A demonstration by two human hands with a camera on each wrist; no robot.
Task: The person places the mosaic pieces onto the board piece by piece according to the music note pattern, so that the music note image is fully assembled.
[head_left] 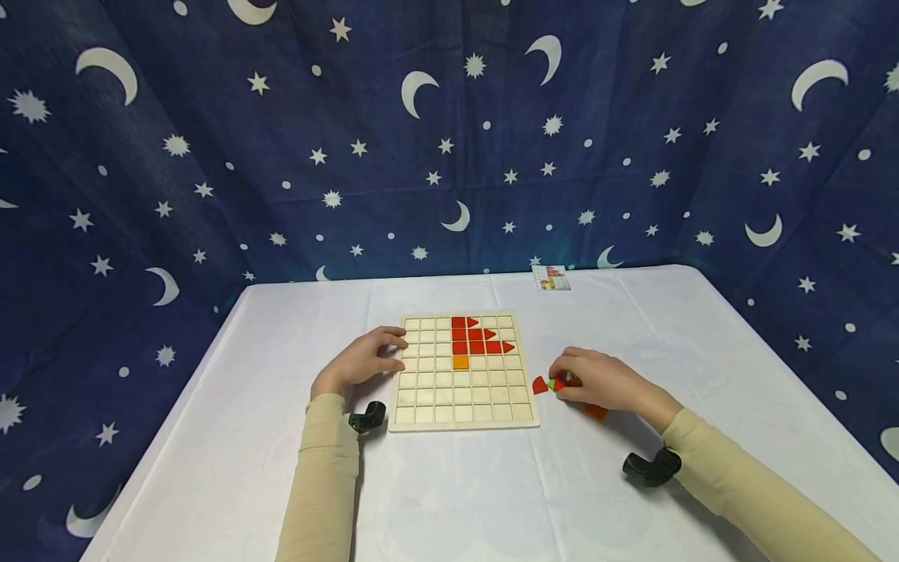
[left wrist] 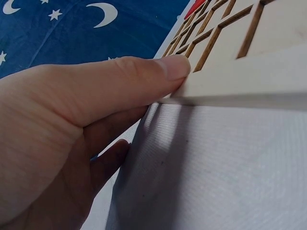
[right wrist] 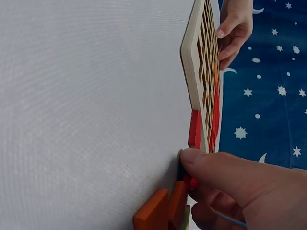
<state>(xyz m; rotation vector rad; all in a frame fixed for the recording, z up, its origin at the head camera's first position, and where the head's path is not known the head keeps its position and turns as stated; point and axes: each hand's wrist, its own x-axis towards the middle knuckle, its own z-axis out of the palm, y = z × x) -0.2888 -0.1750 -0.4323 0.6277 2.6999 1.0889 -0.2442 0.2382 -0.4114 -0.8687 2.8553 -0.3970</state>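
A square wooden grid board (head_left: 428, 396) lies on the table, with red square and triangle tiles (head_left: 460, 334) in its upper cells and an orange square tile (head_left: 460, 362) just below them. My left hand (head_left: 361, 361) rests at the board's left edge, its thumb (left wrist: 175, 67) touching the rim. To the right of the board, my right hand (head_left: 600, 380) is bent over a small group of loose tiles. Red and green tiles (head_left: 559, 384) show between its thumb and fingers; I cannot tell whether one is pinched. A red tile (right wrist: 194, 128) lies nearer the board.
Orange tiles (right wrist: 151, 211) lie under and beside the right hand. A small picture card (head_left: 551, 278) with a coloured grid pattern lies at the table's back edge. Behind the white-covered table (head_left: 449, 492) hangs a dark blue curtain (head_left: 379, 211) with moons and stars.
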